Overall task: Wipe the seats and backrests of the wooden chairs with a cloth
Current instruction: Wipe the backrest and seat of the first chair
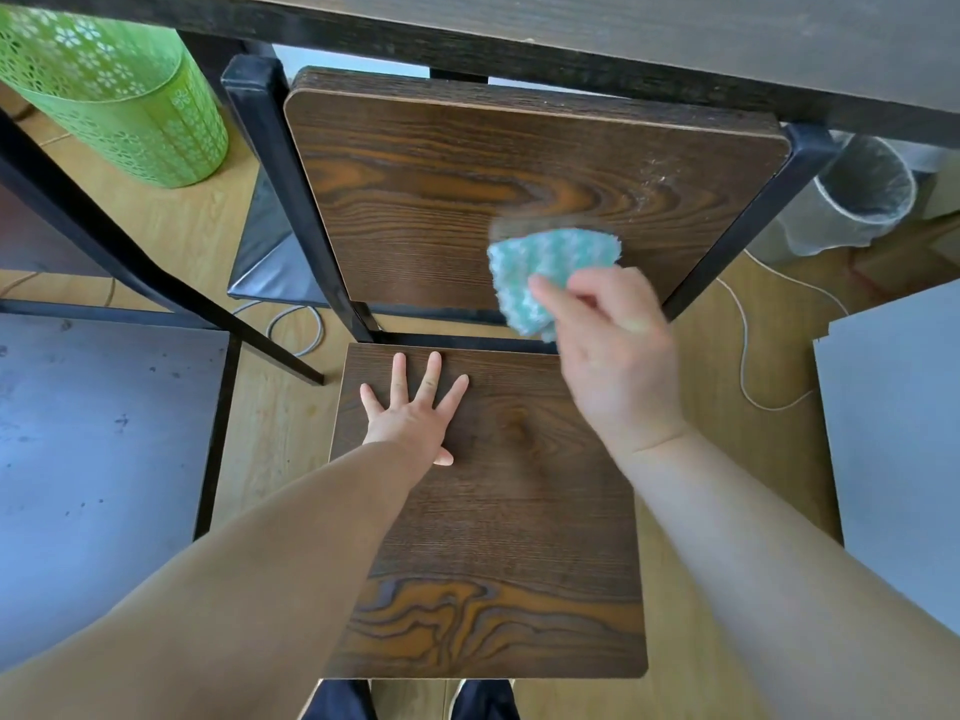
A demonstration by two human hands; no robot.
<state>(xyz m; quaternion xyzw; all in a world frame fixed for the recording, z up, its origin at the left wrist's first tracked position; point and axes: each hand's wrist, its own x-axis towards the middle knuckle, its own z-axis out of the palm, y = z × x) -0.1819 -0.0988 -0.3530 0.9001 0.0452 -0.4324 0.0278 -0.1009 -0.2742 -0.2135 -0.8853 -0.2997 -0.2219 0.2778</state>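
Cloth (545,267) is pinched in the right hand (613,350), fingers curled round its lower edge, and is pressed to the lower right of the backrest (441,200). Both are blurred, so a stroke is judged in progress. Left hand (415,413) is laid flat on the rear of the seat (519,511), fingers spread and straight, nothing held; bracing is assumed. Risks: pale dusty speckling (660,174) at the backrest's upper right sits above the cloth and could be missed if strokes are kept low. That corner is tucked close under the table edge (571,44), so knuckles could be knocked there. Only a small part of the cloth is gripped, so it could be folded over or dragged loose on a hard pass. Dust pushed down would land on the seat, so the seat is better done after. The chair could be shifted on the floor (280,423) if the bracing hand is lifted. Surface: dark wood-grain panels on a black frame (280,200), flat and hard, low friction expected. Room: light wood-look floor, green perforated basket (119,96) far left, lined mesh bin (862,194) far right, white cable (748,356) looped on the floor at right, dark tabletop (93,459) at left, grey board (904,433) at right.
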